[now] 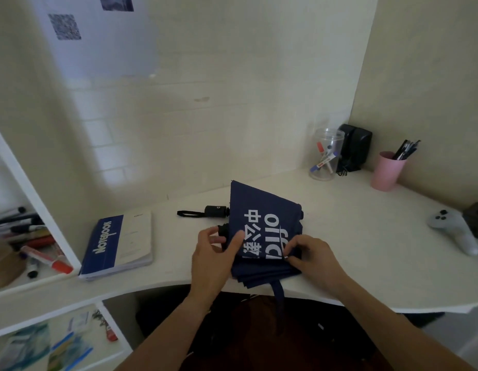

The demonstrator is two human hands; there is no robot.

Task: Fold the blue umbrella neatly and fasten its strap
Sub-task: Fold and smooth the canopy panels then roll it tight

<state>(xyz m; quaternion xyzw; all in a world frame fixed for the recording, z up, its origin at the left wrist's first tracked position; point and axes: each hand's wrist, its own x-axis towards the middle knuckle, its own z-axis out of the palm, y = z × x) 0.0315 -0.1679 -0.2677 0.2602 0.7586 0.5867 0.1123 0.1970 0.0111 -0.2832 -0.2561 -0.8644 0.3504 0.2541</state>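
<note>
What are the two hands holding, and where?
Both hold the blue umbrella. The left hand grips its left edge, thumb on the cloth. The right hand pinches a fold at its right edge.

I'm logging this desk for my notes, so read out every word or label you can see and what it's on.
"NOTEBOOK": blue band of the notebook cover.
"offcn" and "中公教" in white: blue umbrella canopy; the last letters are partly hidden.
Markers in the clear jar: labels too small.
Wall QR code: blurred.
</note>
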